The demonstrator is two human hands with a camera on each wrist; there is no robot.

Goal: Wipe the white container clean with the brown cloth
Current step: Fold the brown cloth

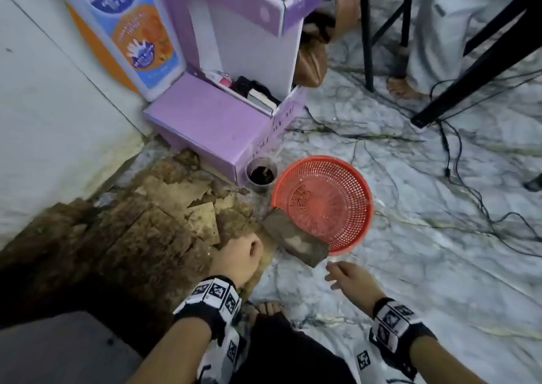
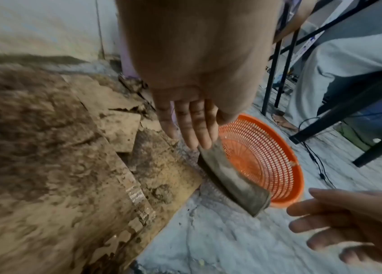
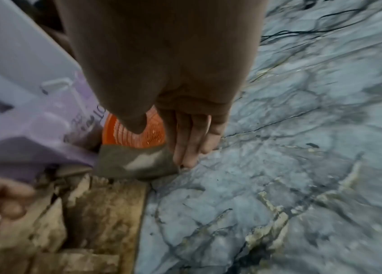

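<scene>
A mud-smeared rectangular container (image 1: 294, 241) with white patches showing lies on the floor, leaning against the rim of a red mesh basket (image 1: 322, 201). My left hand (image 1: 243, 254) reaches down at its left end. In the left wrist view the straight fingers (image 2: 192, 128) touch the container's (image 2: 232, 183) end. My right hand (image 1: 346, 275) hovers open at the other end. In the right wrist view its fingertips (image 3: 185, 157) meet the container's (image 3: 136, 163) corner. I cannot pick out any brown cloth.
Soiled brown cardboard sheets (image 1: 146, 222) cover the floor to the left. A purple box (image 1: 211, 125) and a cup of dark matter (image 1: 261, 174) stand behind the basket. Cables (image 1: 469, 193), black table legs (image 1: 366, 31) and another person's foot (image 1: 401, 87) lie to the right.
</scene>
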